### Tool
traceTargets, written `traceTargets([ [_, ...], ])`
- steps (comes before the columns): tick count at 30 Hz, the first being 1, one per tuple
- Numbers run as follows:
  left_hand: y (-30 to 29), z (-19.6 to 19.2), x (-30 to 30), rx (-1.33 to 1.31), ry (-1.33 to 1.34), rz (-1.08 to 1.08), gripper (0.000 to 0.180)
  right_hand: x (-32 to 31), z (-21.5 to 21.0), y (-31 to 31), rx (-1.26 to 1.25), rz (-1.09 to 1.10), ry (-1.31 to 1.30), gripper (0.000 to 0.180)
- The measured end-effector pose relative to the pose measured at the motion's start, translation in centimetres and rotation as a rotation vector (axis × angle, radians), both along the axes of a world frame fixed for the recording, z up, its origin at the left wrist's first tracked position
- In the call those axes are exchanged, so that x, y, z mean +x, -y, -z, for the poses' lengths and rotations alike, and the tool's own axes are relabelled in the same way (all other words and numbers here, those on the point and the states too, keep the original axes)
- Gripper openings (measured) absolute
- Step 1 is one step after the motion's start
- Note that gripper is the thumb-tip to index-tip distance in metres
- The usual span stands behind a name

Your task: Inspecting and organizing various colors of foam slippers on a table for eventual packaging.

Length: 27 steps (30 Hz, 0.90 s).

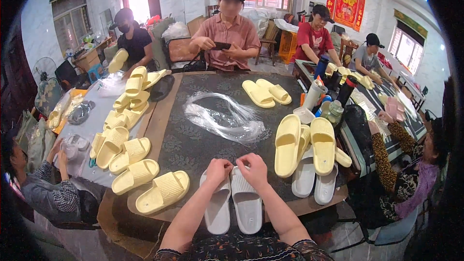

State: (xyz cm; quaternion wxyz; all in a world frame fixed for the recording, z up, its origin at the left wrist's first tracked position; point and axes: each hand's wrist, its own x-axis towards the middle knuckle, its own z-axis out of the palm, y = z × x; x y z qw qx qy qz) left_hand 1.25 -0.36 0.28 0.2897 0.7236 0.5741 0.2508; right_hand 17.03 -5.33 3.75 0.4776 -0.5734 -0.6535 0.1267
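At the far left of the counter, a row of yellow slippers runs down to the near edge, soles down or leaning on one another. Next, at the near edge, comes the left grey slipper, toe pointing away from the person. The left grip is bunched over its toe end. Beyond, mid-counter, lies a loose bundle of clear strands, likely slick and prone to tangling. The right grey slipper sits just beside its mate, with the right grip curled over its toe end. At this size I cannot tell whether either grip is clamped on a thin strand, on a slipper or on nothing. The grey pair looks light, soft and springy, hard to break; the broad ribbed strap should give the surest hold. Further right, more yellow slippers rest on other grey slippers.
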Motion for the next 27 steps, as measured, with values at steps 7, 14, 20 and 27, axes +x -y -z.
traceTargets([
  [7,1.1,-1.3,0.6,0.228,-0.197,0.179,0.031,0.1,4.3,-2.4,-0.044,0.103,-0.075,0.020],
  [14,-0.2,0.3,1.1,0.184,-0.075,0.009,0.019,0.0,4.6,-2.5,-0.045,0.022,-0.052,0.020],
  [20,0.2,0.2,0.7,0.221,0.258,-0.045,0.016,-0.3,3.3,-1.7,-0.080,-0.133,-0.155,0.020],
  [27,-0.4,0.4,0.6,0.145,0.529,0.013,0.014,0.3,3.8,-2.1,-0.188,-0.083,-0.185,0.017],
])
